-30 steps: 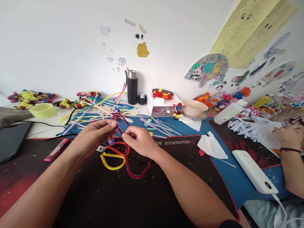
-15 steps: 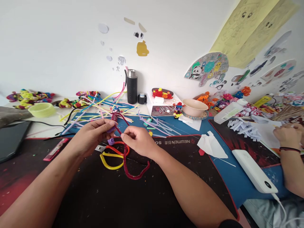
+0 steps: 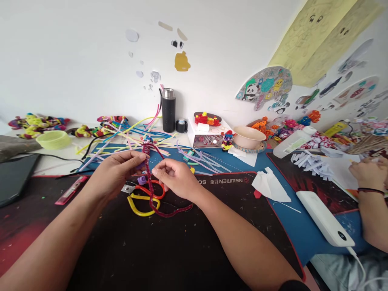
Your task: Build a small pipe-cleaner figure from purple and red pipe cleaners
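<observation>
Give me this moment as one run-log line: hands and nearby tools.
left hand: pinches dark-red wrapped piece | right hand: beside dark-red strand, grip unclear | nearby: scissors under strand, on black mat

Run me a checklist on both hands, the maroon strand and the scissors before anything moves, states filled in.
1. Left hand has the figure pinched: ok, held between thumb and fingers.
2. Right hand grips a strand: cannot tell, its inner fingers are hidden.
3. Long maroon strand clear of the scissors: not ok, it crosses in front of the handles; contact is unclear.
4. Scissors laid down: ok, on the mat, no hand on them.
5. Flask upright and away from the hands: ok, it stands by the wall.
</observation>
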Tool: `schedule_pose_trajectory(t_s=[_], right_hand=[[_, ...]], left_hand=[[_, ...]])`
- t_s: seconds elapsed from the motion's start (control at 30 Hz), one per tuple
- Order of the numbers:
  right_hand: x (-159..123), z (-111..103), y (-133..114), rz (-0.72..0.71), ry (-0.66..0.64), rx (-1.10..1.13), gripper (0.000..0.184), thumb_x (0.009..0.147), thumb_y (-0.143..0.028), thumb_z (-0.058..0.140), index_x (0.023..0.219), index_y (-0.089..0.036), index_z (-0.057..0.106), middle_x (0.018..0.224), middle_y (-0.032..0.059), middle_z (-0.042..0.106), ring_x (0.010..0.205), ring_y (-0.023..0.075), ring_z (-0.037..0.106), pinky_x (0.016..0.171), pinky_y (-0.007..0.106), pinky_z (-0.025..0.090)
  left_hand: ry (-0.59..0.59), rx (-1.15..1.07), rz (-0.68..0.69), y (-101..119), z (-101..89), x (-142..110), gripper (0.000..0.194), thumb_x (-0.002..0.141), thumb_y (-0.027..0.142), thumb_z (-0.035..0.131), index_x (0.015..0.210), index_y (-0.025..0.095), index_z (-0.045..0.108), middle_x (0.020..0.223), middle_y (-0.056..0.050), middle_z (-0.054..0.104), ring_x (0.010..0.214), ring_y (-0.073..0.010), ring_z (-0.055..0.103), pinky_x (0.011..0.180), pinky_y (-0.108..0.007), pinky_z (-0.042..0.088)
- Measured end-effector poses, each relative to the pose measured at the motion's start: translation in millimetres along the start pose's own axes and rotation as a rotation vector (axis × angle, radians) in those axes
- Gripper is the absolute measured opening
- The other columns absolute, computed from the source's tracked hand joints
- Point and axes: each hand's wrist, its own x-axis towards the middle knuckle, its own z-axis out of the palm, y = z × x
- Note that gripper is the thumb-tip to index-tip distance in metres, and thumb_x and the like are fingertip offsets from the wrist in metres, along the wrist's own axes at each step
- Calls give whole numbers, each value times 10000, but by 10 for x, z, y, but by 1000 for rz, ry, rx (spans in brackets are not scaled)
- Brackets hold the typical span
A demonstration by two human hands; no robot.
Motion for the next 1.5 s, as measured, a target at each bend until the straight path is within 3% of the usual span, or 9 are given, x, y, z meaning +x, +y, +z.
schedule_pose_trajectory(t_s=[0.23, 0.5, 0.87, 1.03, 1.23, 1.37, 1.5], right_hand=[[0, 43, -9, 33, -9, 56, 369, 979, -582, 737, 1027, -220, 685, 866, -3, 718, 622, 139, 649, 603, 262, 491], [-18, 76, -32, 55, -8, -24, 260, 964, -465, 763, 942, -227, 663, 712, -28, 665, 641, 160, 656, 615, 263, 468], [8, 35, 7, 61, -36, 54, 263, 972, -455, 754, 918, -223, 643, 674, -44, 659, 559, 146, 651, 581, 259, 468], [32, -4, 18, 95, -51, 62, 284, 954, -464, 791, 928, -212, 662, 648, -46, 641, 563, 143, 629, 585, 256, 460], [31, -21, 39, 78, -42, -3, 280, 950, -474, 797, 933, -216, 689, 650, -36, 652, 590, 155, 623, 590, 266, 439], [41, -20, 63, 55, -25, -33, 239, 954, -435, 782, 939, -212, 698, 756, -15, 698, 648, 154, 636, 623, 269, 459], [43, -23, 62, 63, -19, -62, 254, 960, -458, 767, 941, -214, 703, 720, -20, 674, 637, 158, 619, 611, 272, 445]], left_hand=[[-1, 19, 16, -37, 69, -31, 464, 445, 497, 1045, 721, 213, 805, 732, -4, 760, 661, -151, 662, 614, -251, 563], [-28, 35, 28, -48, 61, -35, 395, 509, 446, 1038, 714, 198, 810, 695, -2, 744, 643, -145, 625, 593, -240, 514], [-76, -59, -81, -12, -23, -14, 395, 451, 359, 1065, 721, 168, 848, 704, -48, 773, 629, -154, 668, 588, -245, 570], [-144, -67, -159, -9, -58, -24, 430, 440, 375, 1080, 727, 147, 854, 686, -59, 759, 613, -155, 667, 572, -242, 568], [-293, -82, -194, -42, -86, -23, 373, 552, 391, 1047, 756, 144, 857, 677, -61, 729, 615, -143, 624, 582, -235, 554], [-285, -33, -181, -30, -69, -30, 389, 560, 425, 1048, 763, 155, 855, 674, -51, 721, 610, -140, 611, 564, -228, 521], [-264, -15, -158, -23, -50, -36, 440, 534, 477, 1055, 747, 155, 844, 669, -37, 699, 604, -131, 590, 548, -220, 502]])
